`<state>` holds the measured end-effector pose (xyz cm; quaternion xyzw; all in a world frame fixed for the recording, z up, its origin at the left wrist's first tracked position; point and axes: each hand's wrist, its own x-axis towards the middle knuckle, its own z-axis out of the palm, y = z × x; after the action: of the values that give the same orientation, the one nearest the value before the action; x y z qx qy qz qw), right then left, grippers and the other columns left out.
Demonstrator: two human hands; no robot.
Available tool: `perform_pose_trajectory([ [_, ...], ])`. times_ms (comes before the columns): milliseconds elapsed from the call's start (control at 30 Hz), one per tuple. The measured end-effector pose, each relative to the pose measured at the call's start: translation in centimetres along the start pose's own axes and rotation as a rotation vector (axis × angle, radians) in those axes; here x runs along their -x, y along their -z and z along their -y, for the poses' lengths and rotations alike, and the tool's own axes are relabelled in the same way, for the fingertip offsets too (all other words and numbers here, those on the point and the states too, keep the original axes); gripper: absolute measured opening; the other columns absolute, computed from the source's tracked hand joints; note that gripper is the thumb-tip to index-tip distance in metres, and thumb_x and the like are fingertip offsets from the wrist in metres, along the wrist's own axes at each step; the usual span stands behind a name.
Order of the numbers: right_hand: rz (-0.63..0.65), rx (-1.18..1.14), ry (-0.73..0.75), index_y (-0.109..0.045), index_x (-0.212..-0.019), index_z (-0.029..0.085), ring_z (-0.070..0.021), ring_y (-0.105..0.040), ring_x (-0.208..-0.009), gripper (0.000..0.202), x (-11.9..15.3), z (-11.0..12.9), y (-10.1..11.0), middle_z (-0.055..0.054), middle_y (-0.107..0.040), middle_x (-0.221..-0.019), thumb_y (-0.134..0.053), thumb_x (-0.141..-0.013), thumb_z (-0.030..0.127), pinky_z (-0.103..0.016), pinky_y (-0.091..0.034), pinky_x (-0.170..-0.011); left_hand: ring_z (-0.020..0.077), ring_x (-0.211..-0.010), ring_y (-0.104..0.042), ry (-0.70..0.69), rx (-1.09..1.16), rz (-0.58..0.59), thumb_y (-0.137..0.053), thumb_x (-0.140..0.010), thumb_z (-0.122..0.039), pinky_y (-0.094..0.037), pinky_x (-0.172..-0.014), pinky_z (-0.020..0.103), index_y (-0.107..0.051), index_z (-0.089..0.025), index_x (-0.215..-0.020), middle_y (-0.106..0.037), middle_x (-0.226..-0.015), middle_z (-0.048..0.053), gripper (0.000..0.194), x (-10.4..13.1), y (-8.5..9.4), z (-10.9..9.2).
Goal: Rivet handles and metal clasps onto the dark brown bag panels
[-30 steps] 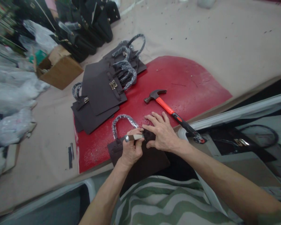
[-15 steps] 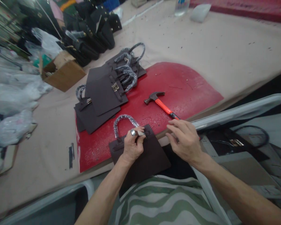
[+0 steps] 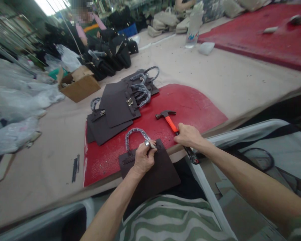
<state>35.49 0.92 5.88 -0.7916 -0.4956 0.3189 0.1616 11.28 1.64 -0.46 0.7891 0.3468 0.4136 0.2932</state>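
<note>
My left hand (image 3: pixel 144 157) is closed round a short tool with a shiny round metal end (image 3: pixel 147 143), which looks like a hand punch. It rests over the top edge of a dark brown handbag panel (image 3: pixel 163 170), near one foot of the plastic-wrapped handle (image 3: pixel 134 130). The panel lies at the front edge of a red board (image 3: pixel 102 160) and overhangs it towards my lap. Further right, my right hand (image 3: pixel 190 135) grips the handle of a claw hammer (image 3: pixel 171 124) with an orange and black shaft. The hammer's head lies over the board.
Behind the panel sits a pile of similar brown panels (image 3: pixel 119 110) with wrapped handles and gold-coloured clasps. A cardboard box (image 3: pixel 81 88), black bags (image 3: pixel 122 55) and a bottle (image 3: pixel 192 31) stand farther back. Another person (image 3: pixel 81 33) is at the far left. A white-framed bin (image 3: pixel 248 129) is at right.
My right hand has gone from open fingers beside the hammer to a grip on its handle. My left hand keeps the tool on the panel. The camera view has tilted up.
</note>
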Motion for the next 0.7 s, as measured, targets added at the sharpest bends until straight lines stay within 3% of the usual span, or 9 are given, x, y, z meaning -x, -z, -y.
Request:
perform_pose_trajectory([
  [133, 0.180, -0.330, -0.044, -0.051, -0.075, 0.019, -0.0169, -0.056, -0.056, 0.008, -1.3, 0.8, 0.2, -0.002, -0.056, -0.062, -0.059, -0.077, 0.018, -0.027, -0.045, -0.055, 0.0235, -0.102, -0.071, -0.022, -0.016, -0.012, -0.059, -0.087, -0.014, -0.056, -0.094, 0.040, -0.065, -0.021, -0.097, -0.074, -0.105, 0.009, 0.014, -0.2, -0.1, -0.3],
  [233, 0.263, -0.524, -0.009, -0.048, -0.073, 0.021, -0.0105, -0.040, -0.043, 0.018, -1.1, 1.9, 0.0, 0.004, -0.044, -0.054, -0.053, -0.087, 0.030, -0.023, -0.039, -0.044, 0.0237, -0.098, -0.071, -0.044, -0.032, -0.034, -0.059, -0.087, -0.014, -0.057, -0.091, 0.041, -0.066, -0.021, -0.097, -0.075, -0.103, 0.008, 0.014, -0.4, -0.2, -0.5],
  [333, 0.221, -0.625, 0.042, -0.044, -0.073, 0.023, -0.0082, -0.028, -0.038, 0.034, 0.9, 3.2, 0.6, 0.009, -0.033, -0.053, -0.047, -0.093, 0.050, -0.021, -0.028, -0.038, 0.0244, -0.096, -0.071, -0.055, -0.042, -0.047, -0.059, -0.087, -0.014, -0.058, -0.088, 0.041, -0.066, -0.022, -0.098, -0.075, -0.102, 0.008, 0.016, -0.5, -0.2, -0.7],
  [400, 0.160, -0.651, 0.097, -0.043, -0.076, 0.024, -0.0081, -0.028, -0.038, 0.042, 3.4, 3.9, 2.0, 0.009, -0.035, -0.055, -0.044, -0.093, 0.062, -0.021, -0.026, -0.038, 0.0246, -0.094, -0.072, -0.057, -0.053, -0.044, -0.058, -0.086, -0.013, -0.058, -0.086, 0.040, -0.066, -0.022, -0.099, -0.075, -0.099, 0.008, 0.017, -0.6, -0.2, -0.8],
  [467, 0.047, -0.579, 0.218, -0.045, -0.077, 0.024, -0.0090, -0.033, -0.040, 0.045, 6.3, 4.2, 4.0, 0.007, -0.040, -0.057, -0.043, -0.093, 0.066, -0.022, -0.026, -0.040, 0.0244, -0.092, -0.071, -0.054, -0.061, -0.037, -0.058, -0.086, -0.013, -0.058, -0.086, 0.040, -0.067, -0.022, -0.096, -0.075, -0.096, 0.008, 0.016, -0.6, -0.2, -0.8],
  [567, -0.262, -0.156, 0.538, -0.044, -0.075, 0.025, -0.0123, -0.040, -0.044, 0.040, 10.0, 4.0, 6.3, 0.003, -0.046, -0.056, -0.039, -0.099, 0.057, -0.027, -0.028, -0.045, 0.0247, -0.092, -0.071, -0.057, -0.066, -0.037, -0.058, -0.086, -0.012, -0.058, -0.087, 0.041, -0.066, -0.021, -0.091, -0.073, -0.092, 0.008, 0.014, -0.6, -0.2, -0.8],
  [633, -0.331, 0.118, 0.682, -0.041, -0.073, 0.026, -0.0139, -0.039, -0.042, 0.037, 11.4, 3.7, 6.8, 0.002, -0.047, -0.053, -0.035, -0.101, 0.050, -0.030, -0.024, -0.046, 0.0253, -0.092, -0.070, -0.059, -0.069, -0.033, -0.058, -0.085, -0.011, -0.058, -0.086, 0.041, -0.066, -0.021, -0.092, -0.073, -0.091, 0.008, 0.014, -0.6, -0.3, -0.8],
  [700, -0.299, 0.322, 0.765, -0.041, -0.072, 0.026, -0.0143, -0.036, -0.039, 0.036, 12.1, 3.7, 7.1, 0.002, -0.048, -0.051, -0.031, -0.102, 0.045, -0.033, -0.018, -0.046, 0.0255, -0.092, -0.070, -0.055, -0.065, -0.022, -0.059, -0.085, -0.011, -0.058, -0.086, 0.041, -0.066, -0.021, -0.093, -0.072, -0.092, 0.008, 0.015, -0.7, -0.2, -0.8],
])
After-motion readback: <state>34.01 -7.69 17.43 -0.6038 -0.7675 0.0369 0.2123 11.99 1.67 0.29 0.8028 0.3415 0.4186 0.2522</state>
